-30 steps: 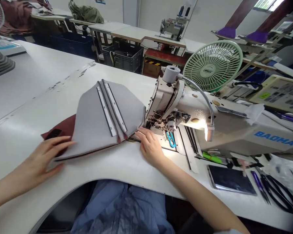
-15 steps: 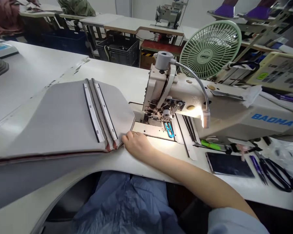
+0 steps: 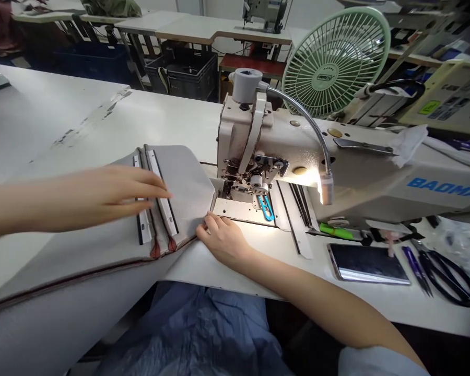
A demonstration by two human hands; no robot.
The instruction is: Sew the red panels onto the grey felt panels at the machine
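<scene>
A large grey fabric panel (image 3: 188, 169) with a dark red edge lies on the table, left of the sewing machine (image 3: 235, 133). Two white strips with dark edges (image 3: 164, 194) run along a raised double seam on it. Over those strips is my left hand (image 3: 135, 192), fingers stretched out, holding nothing; whether it touches the cloth I cannot tell. My right hand (image 3: 224, 237) is closed on the panel's near right edge, just in front of the needle area, fingertips bent over the border. A blue looped piece (image 3: 266, 208) sits beside the presser foot.
Right of the machine bed lie a phone (image 3: 368, 263), purple tweezers (image 3: 416, 270), black-handled scissors (image 3: 446, 277) and a green-handled tool (image 3: 337, 231). Several narrow strips (image 3: 297, 235) rest under the machine arm. A green fan (image 3: 332, 68) stands behind.
My left hand has come into view from the left, over the strips. The panel's near edge has shifted and its left part hangs differently. My right hand keeps its hold.
</scene>
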